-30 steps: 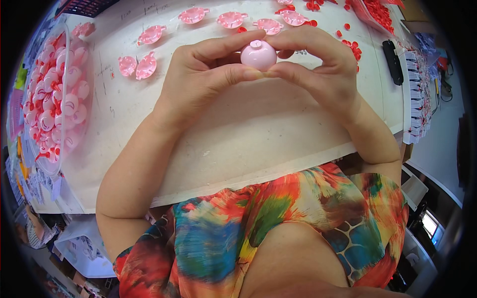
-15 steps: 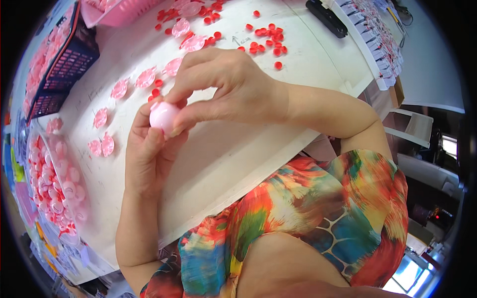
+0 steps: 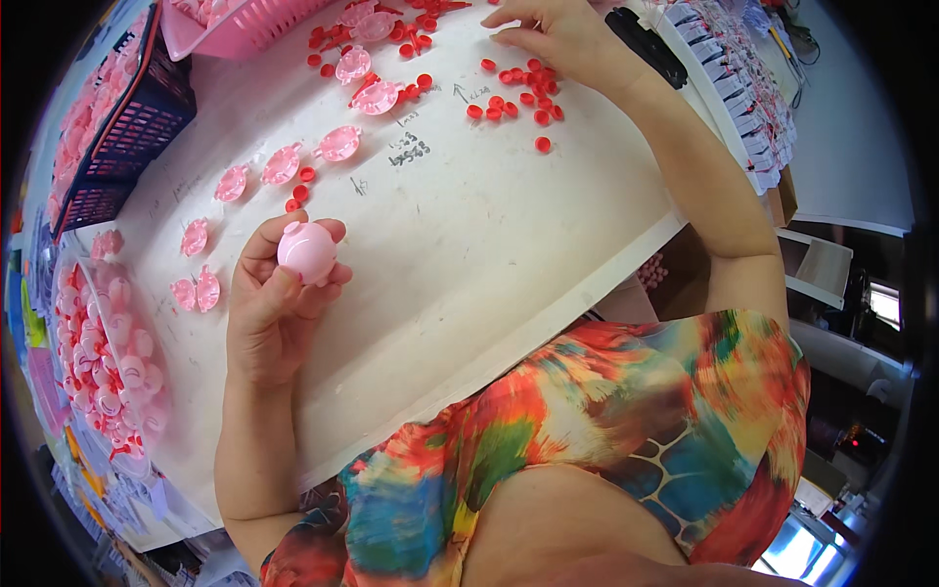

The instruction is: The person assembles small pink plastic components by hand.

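My left hand (image 3: 269, 318) is closed around a glossy pale pink plastic ball (image 3: 307, 252) with a small knob on its top edge. Its fingertips show behind and beside the ball. At the far edge of the view my right hand (image 3: 567, 41) reaches over the table, thumb and fingers apart with nothing visible between them. Just below it lie scattered small red caps, such as this red cap (image 3: 542, 145). Several translucent pink pieces with small tabs, one of them a pink piece (image 3: 339, 144), form a loose line beyond my left hand.
A dark blue basket (image 3: 127, 127) of pink pieces stands at the far left, beside a pink basket (image 3: 230, 34). Nearer, a clear bag (image 3: 108, 362) holds pink-and-red parts. At the far right are a black elongated object (image 3: 646, 47) and a white tray (image 3: 729, 122) of small parts.
My right hand has let go of the pink ball and moved far and to the right, over by the red caps. The left hand keeps the ball, shifted slightly nearer.
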Tool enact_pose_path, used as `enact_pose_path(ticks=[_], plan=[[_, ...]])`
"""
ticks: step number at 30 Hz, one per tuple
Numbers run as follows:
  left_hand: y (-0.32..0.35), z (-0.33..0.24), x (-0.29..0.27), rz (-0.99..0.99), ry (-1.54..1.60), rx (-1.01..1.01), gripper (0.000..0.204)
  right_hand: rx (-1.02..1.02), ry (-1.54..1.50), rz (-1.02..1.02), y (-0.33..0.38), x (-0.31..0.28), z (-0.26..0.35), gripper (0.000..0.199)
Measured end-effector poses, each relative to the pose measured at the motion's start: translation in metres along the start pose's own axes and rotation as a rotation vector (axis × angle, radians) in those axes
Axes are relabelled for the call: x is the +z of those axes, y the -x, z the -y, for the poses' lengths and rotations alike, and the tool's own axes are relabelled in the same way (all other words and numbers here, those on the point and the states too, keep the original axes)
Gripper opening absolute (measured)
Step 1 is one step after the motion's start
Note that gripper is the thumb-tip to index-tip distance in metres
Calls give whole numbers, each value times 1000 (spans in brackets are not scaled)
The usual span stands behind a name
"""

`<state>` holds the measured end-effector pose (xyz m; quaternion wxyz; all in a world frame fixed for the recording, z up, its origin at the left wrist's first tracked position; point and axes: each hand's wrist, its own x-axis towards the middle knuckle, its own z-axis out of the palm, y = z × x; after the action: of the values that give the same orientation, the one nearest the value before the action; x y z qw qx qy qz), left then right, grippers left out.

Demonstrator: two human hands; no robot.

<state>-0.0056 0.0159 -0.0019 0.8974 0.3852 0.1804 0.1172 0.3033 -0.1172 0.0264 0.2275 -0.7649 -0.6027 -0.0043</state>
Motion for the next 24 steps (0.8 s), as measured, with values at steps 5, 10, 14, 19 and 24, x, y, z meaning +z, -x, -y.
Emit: enact_pose_path(ticks=[5, 10, 14, 19, 24], plan=[[9, -3, -15, 0, 0, -4, 45, -9, -38, -12, -10, 14, 3, 11], [19, -6, -26, -54, -13, 18, 46, 368, -604, 162, -11, 14, 72, 10], [11, -11, -20, 9, -58, -25, 51, 170, -739, 451, 7, 43, 106, 8], [7, -5, -16, 9, -84, -33, 55, 88, -630, 408, 5, 60, 107, 8], [2, -6, -7, 26, -42, -25, 54, 79, -492, 354, 0, 33, 101, 11]])
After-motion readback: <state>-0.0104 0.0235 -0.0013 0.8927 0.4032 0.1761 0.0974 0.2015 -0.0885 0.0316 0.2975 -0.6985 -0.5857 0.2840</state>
